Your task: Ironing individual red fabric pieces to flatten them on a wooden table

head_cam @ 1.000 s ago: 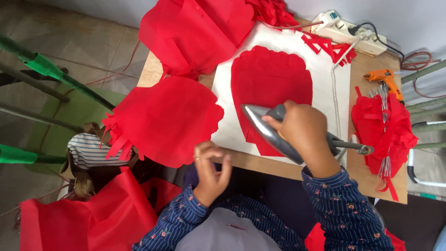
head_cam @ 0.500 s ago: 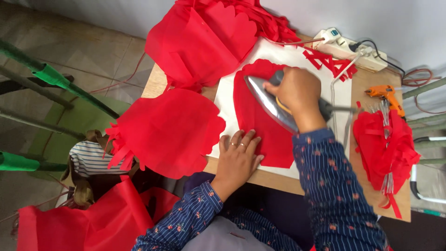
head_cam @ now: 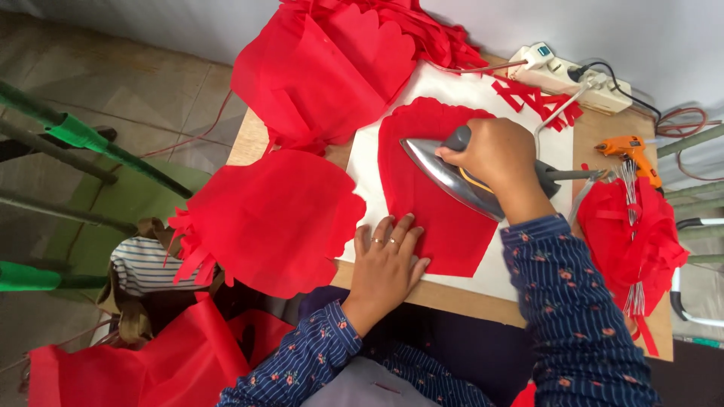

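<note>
Red fabric piece (head_cam: 434, 218) lies flat on a white sheet (head_cam: 520, 279) on the table (head_cam: 452, 298). Nearest, left hand (head_cam: 386, 260) presses its lower left edge, fingers spread flat, gripping nothing. Beyond it, right hand (head_cam: 494, 154) is clenched round the handle of the iron (head_cam: 452, 177), soleplate on the fabric's upper half. To iron well: keep the left hand behind the soleplate, hold the fabric taut, mind the cord. Farther off: power strip (head_cam: 569, 75), glue gun (head_cam: 630, 151).
</note>
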